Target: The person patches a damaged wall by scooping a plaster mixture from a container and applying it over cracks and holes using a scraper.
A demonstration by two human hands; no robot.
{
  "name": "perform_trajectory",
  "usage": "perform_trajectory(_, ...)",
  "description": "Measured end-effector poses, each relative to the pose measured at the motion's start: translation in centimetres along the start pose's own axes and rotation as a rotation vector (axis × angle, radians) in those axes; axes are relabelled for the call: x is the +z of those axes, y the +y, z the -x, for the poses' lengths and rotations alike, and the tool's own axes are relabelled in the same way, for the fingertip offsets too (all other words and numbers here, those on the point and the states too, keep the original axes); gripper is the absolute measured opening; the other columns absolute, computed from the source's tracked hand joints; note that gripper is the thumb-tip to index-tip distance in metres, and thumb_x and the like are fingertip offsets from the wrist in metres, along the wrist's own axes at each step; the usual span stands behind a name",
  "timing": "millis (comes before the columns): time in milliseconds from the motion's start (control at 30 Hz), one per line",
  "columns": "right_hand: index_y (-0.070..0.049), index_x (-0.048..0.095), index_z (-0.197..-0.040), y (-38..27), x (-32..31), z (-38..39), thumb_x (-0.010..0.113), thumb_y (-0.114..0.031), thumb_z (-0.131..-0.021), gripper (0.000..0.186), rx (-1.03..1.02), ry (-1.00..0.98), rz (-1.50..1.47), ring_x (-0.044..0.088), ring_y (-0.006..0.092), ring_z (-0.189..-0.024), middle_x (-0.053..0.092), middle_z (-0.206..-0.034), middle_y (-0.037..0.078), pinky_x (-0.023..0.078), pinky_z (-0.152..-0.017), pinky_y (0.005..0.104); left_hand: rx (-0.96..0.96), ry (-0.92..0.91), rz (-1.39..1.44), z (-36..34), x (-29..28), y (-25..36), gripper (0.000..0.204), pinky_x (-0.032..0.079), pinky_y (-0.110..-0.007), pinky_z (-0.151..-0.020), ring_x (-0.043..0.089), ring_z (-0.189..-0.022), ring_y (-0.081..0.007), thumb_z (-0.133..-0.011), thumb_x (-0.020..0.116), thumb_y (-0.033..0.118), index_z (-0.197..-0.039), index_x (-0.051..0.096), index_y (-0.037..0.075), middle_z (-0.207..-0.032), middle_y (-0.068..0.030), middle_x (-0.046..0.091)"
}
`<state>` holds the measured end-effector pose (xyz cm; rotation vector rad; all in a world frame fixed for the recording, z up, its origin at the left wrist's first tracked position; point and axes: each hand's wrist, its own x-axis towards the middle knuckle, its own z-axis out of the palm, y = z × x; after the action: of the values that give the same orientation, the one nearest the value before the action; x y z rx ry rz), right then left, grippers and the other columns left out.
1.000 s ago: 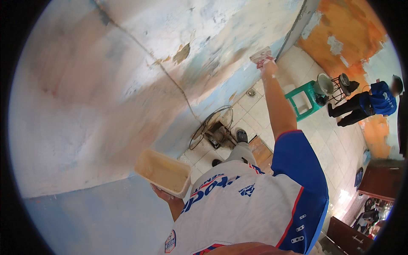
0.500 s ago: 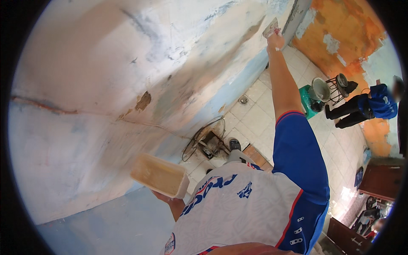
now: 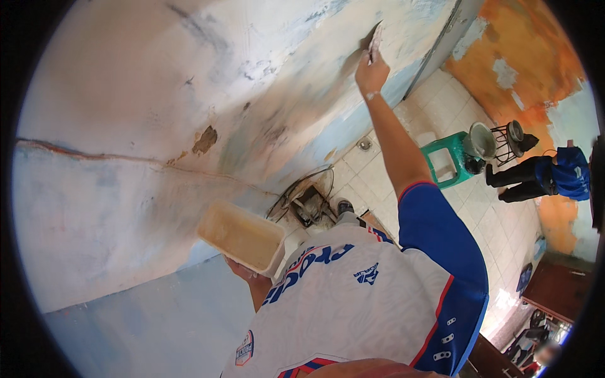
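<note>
My right hand (image 3: 372,74) is raised at the end of an outstretched arm, closed on a putty knife (image 3: 376,34). The knife is seen nearly edge-on, its blade at the patchy white and blue wall (image 3: 302,82). White residue marks the fingers and wrist. Low on the left, my left hand (image 3: 247,272) supports a rectangular cream plastic tub (image 3: 242,238) from beneath. The tub is tilted so its inside shows, with a pale smear over the bottom. Most of the left fingers are hidden under it.
A green plastic stool (image 3: 449,160) stands on the tiled floor, near a grey bucket (image 3: 480,142) and a metal rack (image 3: 504,140). Another person (image 3: 554,173) in blue stands by the orange wall (image 3: 513,44). Below the wall lie a dark box (image 3: 310,205) and looped cable. A crack (image 3: 94,155) crosses the wall.
My right hand has moved left along the wall with the putty knife, whose blade has turned from face-on to nearly edge-on. My left hand keeps the tub, shifted slightly.
</note>
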<state>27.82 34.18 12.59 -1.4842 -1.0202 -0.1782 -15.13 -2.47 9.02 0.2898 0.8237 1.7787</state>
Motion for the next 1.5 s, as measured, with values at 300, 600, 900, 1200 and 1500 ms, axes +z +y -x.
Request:
perform_trajectory(300, 0.003, 0.063, -0.126, -12.4, 0.4, 18.0, 0.064, -0.007, -0.086, 0.042, -0.112, -0.085, -0.103, 0.069, 0.0364, -0.075, 0.07, -0.09, 0.023, 0.054, -0.067, 0.0406, 0.022, 0.003, 0.007, 1.2, -4.2, 4.7, 0.05, 0.053, -0.045, -0.097, 0.06, -0.118, -0.0297, -0.104, 0.042, 0.042, -0.14, 0.047, 0.008, -0.134, -0.0124, 0.057)
perform_trajectory(600, 0.004, 0.059, -0.128, -23.5, -2.2, 33.5, 0.064, -0.009, -0.085, 0.045, -0.243, -0.369, -0.229, 0.067, 0.0395, -0.097, 0.067, -0.113, 0.027, 0.056, -0.082, 0.0422, 0.074, 0.091, -0.058, 3.8, -12.3, 11.9, 0.054, 0.053, -0.049, -0.097, 0.061, -0.117, -0.0319, -0.102, 0.043, 0.046, -0.14, 0.047, 0.008, -0.133, -0.013, 0.059)
perform_trajectory(900, 0.003, 0.062, -0.123, -20.8, -5.7, 40.2, 0.054, -0.004, -0.095, 0.031, 0.264, -0.701, -0.424, 0.07, 0.0269, -0.087, 0.072, -0.105, 0.017, 0.055, -0.076, 0.033, 0.023, 0.117, -0.007, 4.2, -15.1, 14.3, 0.054, 0.051, -0.048, -0.1, 0.059, -0.119, -0.0311, -0.102, 0.041, 0.046, -0.141, 0.046, 0.008, -0.135, -0.012, 0.058)
perform_trajectory(1200, -0.003, 0.061, -0.097, -0.2, -7.6, 29.9, 0.049, -0.005, -0.093, 0.013, 1.304, 0.009, -1.107, 0.056, 0.0249, -0.059, 0.061, -0.077, 0.014, 0.052, -0.059, 0.0378, -0.04, -0.101, -0.004, 2.0, -10.5, 10.2, 0.049, 0.047, -0.044, -0.105, 0.055, -0.124, -0.0299, -0.105, 0.04, 0.042, -0.142, 0.045, 0.01, -0.14, -0.0107, 0.054)
perform_trajectory(1500, -0.009, 0.046, -0.11, 11.1, -6.0, 1.0, 0.045, 0.001, -0.094, 0.019, 0.931, 0.081, -0.901, 0.045, 0.0246, -0.048, 0.046, -0.06, 0.01, 0.043, -0.046, 0.0426, -0.122, -0.072, 0.041, -1.3, -2.2, 3.4, 0.05, 0.046, -0.044, -0.105, 0.054, -0.125, -0.03, -0.105, 0.04, 0.043, -0.142, 0.044, 0.011, -0.14, -0.0109, 0.053)
